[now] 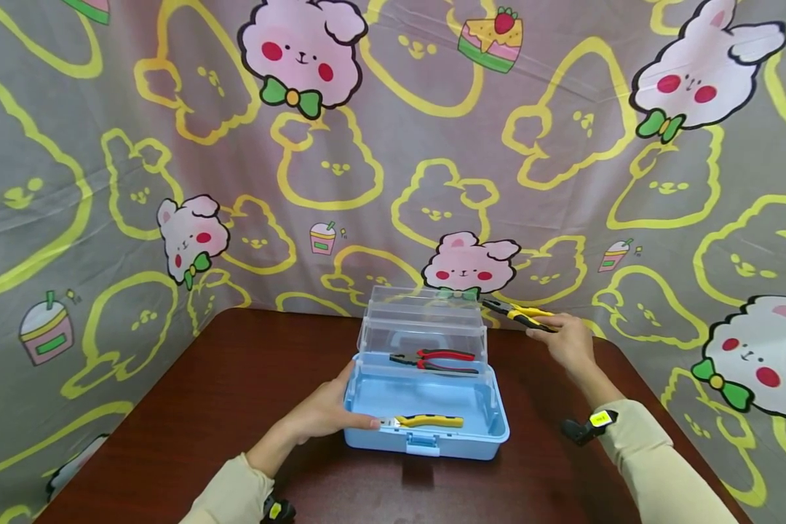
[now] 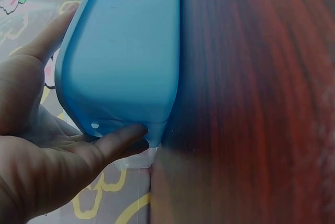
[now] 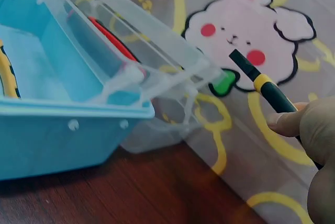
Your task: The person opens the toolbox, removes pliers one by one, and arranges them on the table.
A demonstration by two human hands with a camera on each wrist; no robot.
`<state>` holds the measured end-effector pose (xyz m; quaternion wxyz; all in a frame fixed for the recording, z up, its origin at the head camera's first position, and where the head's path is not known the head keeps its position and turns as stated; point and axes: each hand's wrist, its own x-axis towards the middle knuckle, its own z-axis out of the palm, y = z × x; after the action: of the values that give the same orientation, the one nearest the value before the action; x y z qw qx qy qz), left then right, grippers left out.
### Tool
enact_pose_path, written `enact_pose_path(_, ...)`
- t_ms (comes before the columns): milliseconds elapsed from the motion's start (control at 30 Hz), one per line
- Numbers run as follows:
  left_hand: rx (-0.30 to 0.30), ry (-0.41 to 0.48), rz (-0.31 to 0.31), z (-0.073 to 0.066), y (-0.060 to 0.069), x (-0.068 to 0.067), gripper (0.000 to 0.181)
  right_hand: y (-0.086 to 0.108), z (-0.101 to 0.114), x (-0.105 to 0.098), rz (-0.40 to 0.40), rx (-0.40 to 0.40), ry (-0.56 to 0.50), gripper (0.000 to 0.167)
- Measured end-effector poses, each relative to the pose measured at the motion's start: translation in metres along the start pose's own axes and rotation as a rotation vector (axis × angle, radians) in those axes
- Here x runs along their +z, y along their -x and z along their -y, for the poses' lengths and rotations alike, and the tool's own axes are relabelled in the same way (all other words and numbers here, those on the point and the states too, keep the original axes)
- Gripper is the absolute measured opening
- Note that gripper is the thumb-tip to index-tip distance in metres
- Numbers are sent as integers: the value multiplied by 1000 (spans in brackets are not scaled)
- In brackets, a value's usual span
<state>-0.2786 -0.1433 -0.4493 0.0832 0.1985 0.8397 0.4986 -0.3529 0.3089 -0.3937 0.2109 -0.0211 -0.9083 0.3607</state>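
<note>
In the head view, a yellow label (image 1: 601,418) sits on the right wrist; its print is too small to read. The right hand (image 1: 568,338) is closed around the handles of the yellow pliers (image 1: 519,314), whose dark nose points away to the left, in front of the cloth (image 1: 399,145). The left hand (image 1: 321,409) clasps the box (image 1: 375,439) at its left end, thumb over the front rim. Just past that thumb's tip, inside the box, lies a yellow tool (image 1: 432,421). Beyond it, farther from the left hand, the red pliers (image 1: 444,354) lie in the clear tray (image 1: 375,362).

In the left wrist view, the thumb lies along the box rim while the fingers press the end wall, below the thumb's side; the table (image 2: 251,98) is just beside the fingertips.

In the right wrist view, thumb and fingers grasp the black handle of the yellow pliers; a yellow band shows ahead of the grip. The clear tray and box stand apart from this hand, to its left. How wide the handles are spread cannot be told here.
</note>
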Motion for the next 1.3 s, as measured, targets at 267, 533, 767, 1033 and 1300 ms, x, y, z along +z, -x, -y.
enact_pose_path(267, 29, 3, 10, 1, 0, -1, 124, 2, -27, 6, -13, 26, -4, 38)
enact_pose_path(533, 40, 4, 9, 1, -1, -1, 124, 6, -49, 10, -21, 111, 23, 42)
enact_pose_path(767, 43, -5, 14, 1, -2, -1, 125, 8, -70, 8, -9, 223, 8, 46)
enact_pose_path(1033, 52, -14, 15, 4, -4, -3, 125, 9, -91, 5, 11, 317, -3, 53)
enact_pose_path(1300, 47, -7, 25, 1, -2, -1, 124, 15, -113, 12, 25, 357, 15, 49)
